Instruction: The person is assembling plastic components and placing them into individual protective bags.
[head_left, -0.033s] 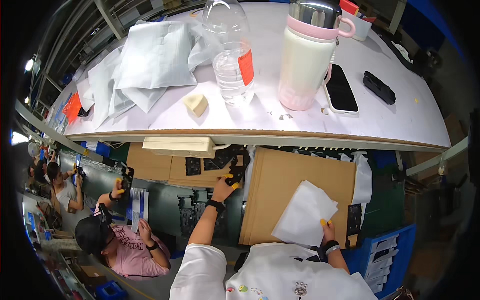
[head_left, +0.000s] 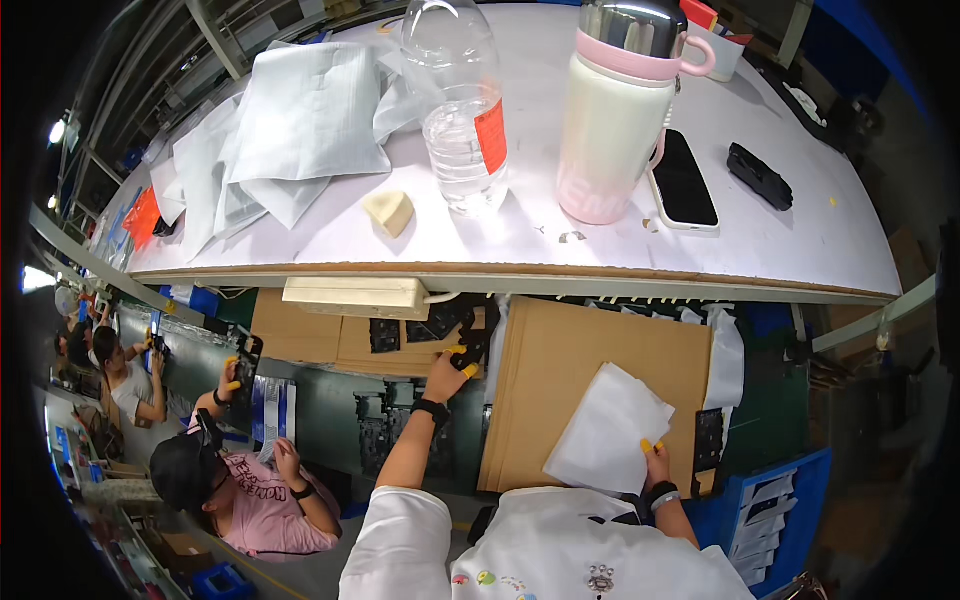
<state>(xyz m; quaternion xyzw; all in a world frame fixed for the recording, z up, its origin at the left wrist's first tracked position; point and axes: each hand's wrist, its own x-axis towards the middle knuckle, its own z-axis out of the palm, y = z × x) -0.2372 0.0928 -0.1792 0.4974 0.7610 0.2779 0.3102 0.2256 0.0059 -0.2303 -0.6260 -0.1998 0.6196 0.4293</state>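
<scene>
My left hand, with yellow finger covers, reaches to the far side of the bench. Its fingers are closed on a black plastic part beside other flat black parts on cardboard. White foam sheets or pouches lie slanted over a stack of brown cardboard. At their right edge my right hand pinches them, yellow-covered thumb and finger on top. Between my left arm and the co-worker, several black frame-like parts lie on the green bench.
A shelf above carries a water bottle, a pink-white flask, a phone and white pouches. A power strip hangs below its edge. A blue bin stands right. A co-worker in pink works left.
The black part in my left hand has shifted slightly down. The co-worker's raised hand, holding a black part, has moved a little left. My right hand stays on the white sheets.
</scene>
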